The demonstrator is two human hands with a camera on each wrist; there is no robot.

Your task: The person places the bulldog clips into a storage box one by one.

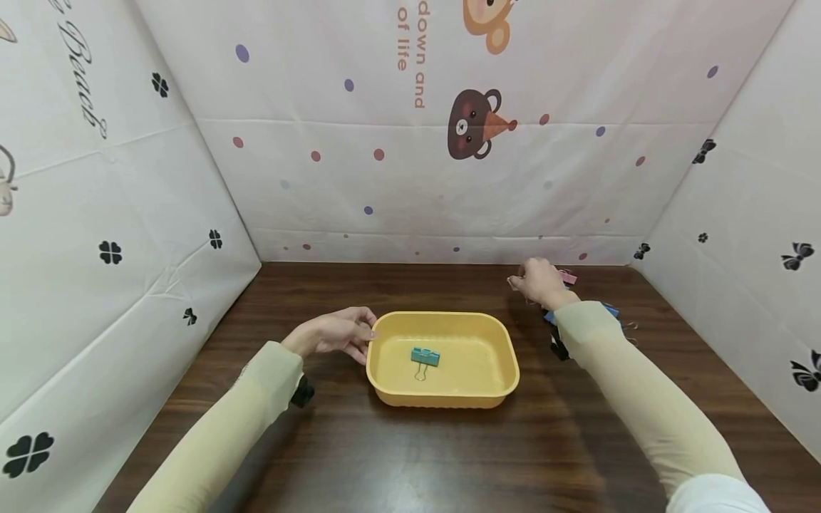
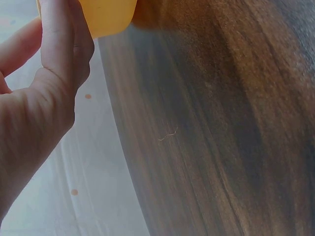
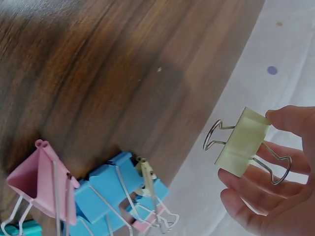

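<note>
A yellow-green binder clip [image 3: 242,142] with silver wire handles is pinched between the thumb and fingers of my right hand [image 3: 275,191], raised over the table's far right part. Below it lies a pile of binder clips: a pink one [image 3: 42,182], blue ones [image 3: 108,187], and smaller ones partly hidden behind them. My left hand [image 1: 336,333] is at the left end of a yellow plastic basin [image 1: 442,400], its thumb and fingers gripping the rim. Inside the basin lies one teal binder clip [image 1: 425,357] with a wire handle pointing toward me.
The dark wooden table [image 1: 410,456] is enclosed by white patterned sheets [image 1: 321,192] at the back and both sides. A thin thread [image 2: 168,135] lies on the wood. A black wrist device [image 1: 302,392] sits under my left sleeve.
</note>
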